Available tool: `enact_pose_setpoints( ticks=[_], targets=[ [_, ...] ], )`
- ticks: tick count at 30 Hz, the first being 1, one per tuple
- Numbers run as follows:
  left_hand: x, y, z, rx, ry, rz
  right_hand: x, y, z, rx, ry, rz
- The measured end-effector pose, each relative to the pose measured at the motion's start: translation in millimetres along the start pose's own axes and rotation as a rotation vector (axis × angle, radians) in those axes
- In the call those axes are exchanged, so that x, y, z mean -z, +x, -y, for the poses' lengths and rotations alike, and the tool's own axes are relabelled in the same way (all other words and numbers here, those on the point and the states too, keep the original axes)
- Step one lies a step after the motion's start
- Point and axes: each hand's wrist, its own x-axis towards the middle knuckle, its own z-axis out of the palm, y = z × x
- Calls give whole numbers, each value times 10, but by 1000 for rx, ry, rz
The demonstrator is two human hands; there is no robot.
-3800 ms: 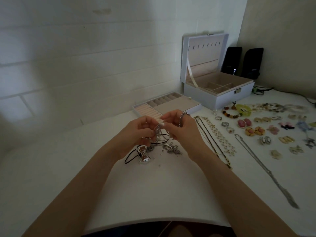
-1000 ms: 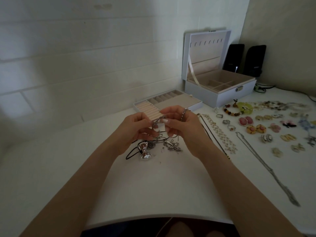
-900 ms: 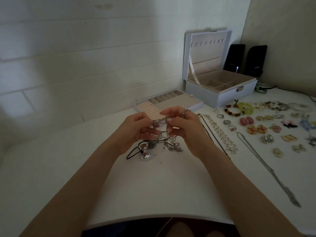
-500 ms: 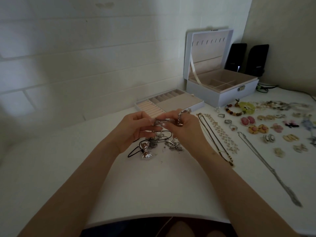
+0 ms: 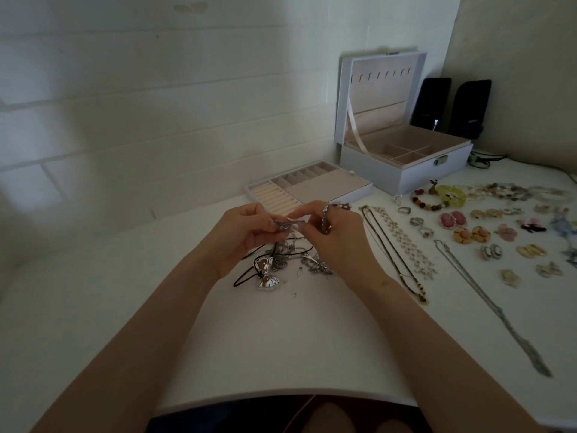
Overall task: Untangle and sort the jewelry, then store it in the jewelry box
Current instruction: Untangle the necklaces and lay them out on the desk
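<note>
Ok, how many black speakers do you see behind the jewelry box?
2. The left speaker stands right beside the open lid of the jewelry box; the right speaker stands next to it, near the side wall. The box hides their lower parts.

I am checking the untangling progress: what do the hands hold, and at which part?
The left hand and the right hand both pinch the tangled jewelry at its small silver top part.
</note>
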Motion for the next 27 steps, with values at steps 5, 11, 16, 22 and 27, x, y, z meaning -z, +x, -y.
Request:
enact_pose_setpoints(
  ticks=[5,11,16,22,27],
  targets=[
    [-6,-6,15,-25,-10,-30,22,8,19,-5,36,-53],
    [8,4,16,-85,1,-48,11,30,-37,-90,33,-101],
    [6,12,-2,-93,38,-50,44,24,-15,-135,149,-92],
    [-44,-3,-51,-69,-126,-77,36,18,-8,-120,188,-115],
    [-2,2,-12,-82,105,-157,37,21,6,-69,138,-146]
  ],
)
